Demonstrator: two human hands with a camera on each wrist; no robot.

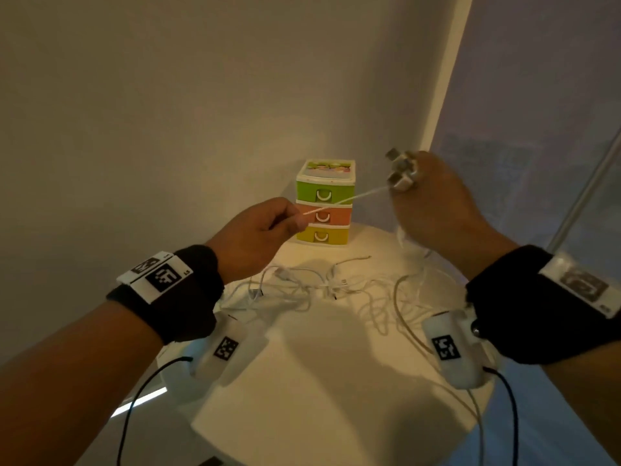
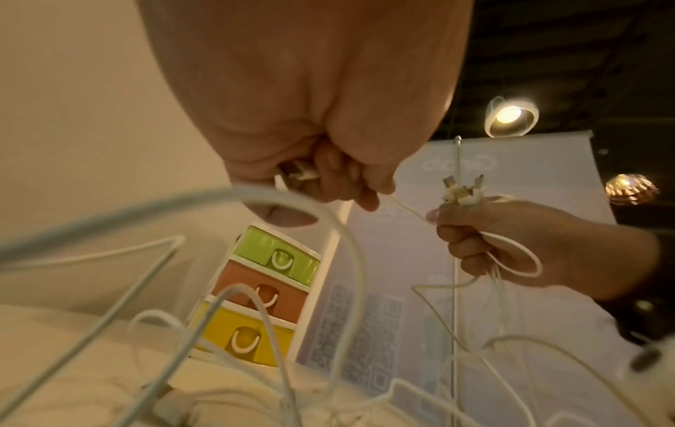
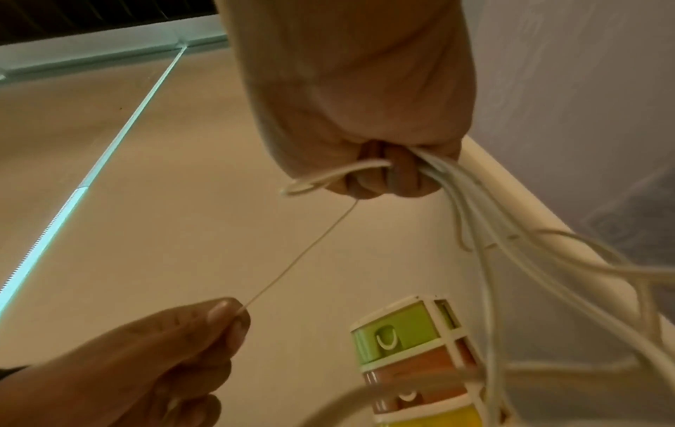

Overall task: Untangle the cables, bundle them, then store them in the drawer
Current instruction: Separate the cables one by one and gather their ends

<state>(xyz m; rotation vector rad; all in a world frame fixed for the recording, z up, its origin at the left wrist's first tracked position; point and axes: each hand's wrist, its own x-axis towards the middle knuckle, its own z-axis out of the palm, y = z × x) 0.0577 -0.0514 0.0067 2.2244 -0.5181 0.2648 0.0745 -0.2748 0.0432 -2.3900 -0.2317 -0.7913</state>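
Several white cables [image 1: 302, 290] lie tangled on the table [image 1: 319, 381]. Your right hand [image 1: 437, 210] fists a bunch; your left hand [image 1: 258, 233] pinches one strand taut before the drawers [image 1: 325, 206].

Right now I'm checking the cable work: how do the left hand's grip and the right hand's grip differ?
The left hand pinches one taut cable; the right hand grips several cables in a fist. The left hand sits lower; the right hand is raised, plugs sticking up above its fingers. Both hold that same taut cable above the table.
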